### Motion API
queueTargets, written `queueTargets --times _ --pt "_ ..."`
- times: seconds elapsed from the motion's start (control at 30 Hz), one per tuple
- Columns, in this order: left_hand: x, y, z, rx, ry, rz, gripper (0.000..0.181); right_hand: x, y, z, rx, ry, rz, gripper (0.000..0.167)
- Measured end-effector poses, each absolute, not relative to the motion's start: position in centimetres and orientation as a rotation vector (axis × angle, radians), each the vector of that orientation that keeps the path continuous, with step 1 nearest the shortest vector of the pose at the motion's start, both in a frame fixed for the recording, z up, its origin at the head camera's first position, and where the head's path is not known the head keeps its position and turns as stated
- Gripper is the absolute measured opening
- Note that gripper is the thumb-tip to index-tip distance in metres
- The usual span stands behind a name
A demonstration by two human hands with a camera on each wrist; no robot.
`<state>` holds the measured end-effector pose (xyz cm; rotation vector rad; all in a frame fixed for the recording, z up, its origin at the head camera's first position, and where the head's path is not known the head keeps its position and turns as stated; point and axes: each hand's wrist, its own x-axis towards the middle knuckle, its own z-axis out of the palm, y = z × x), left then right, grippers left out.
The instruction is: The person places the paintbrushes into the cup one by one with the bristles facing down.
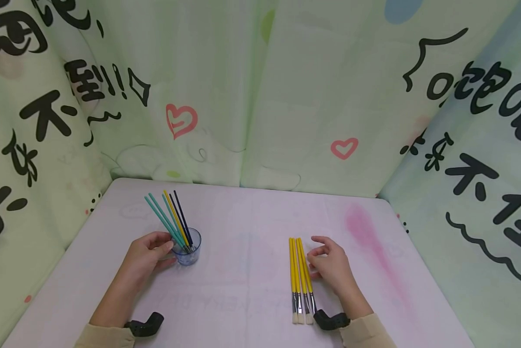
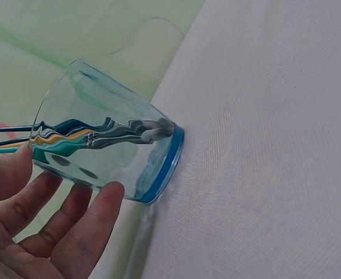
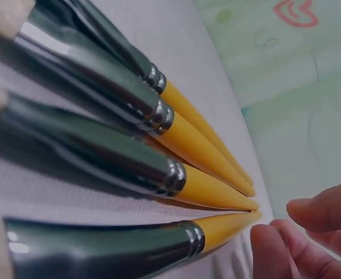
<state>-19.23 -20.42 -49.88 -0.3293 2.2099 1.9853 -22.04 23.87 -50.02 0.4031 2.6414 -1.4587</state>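
On the left side of the table, a clear bluish cup (image 1: 187, 257) stands upright holding several thin paintbrushes (image 1: 170, 220) with teal, yellow and dark blue handles, bristles down. My left hand (image 1: 149, 253) holds the cup from its left side, with thumb near the rim and fingers along the wall (image 2: 118, 174). To the right, several yellow-handled flat paintbrushes (image 1: 299, 270) lie side by side, pale bristles toward me. Just right of their handles hovers my right hand (image 1: 330, 263), its fingers loosely bent around nothing. In the right wrist view, its fingertips (image 3: 269, 238) appear near the handle ends.
A white cloth covers the table (image 1: 243, 299), with a pink smear (image 1: 369, 237) on its right side. Pale green curtains (image 1: 286, 121) with black lettering and red hearts enclose the back and both sides. Each wrist wears a black camera mount (image 1: 146, 325).
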Motion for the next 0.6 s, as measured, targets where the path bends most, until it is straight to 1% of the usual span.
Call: queueTargets --times 0.6 --pt "-19.22 -20.39 -49.91 -0.339 2.220 1.968 0.041 -21.98 23.73 -50.38 0.360 2.670 -1.185 0.059"
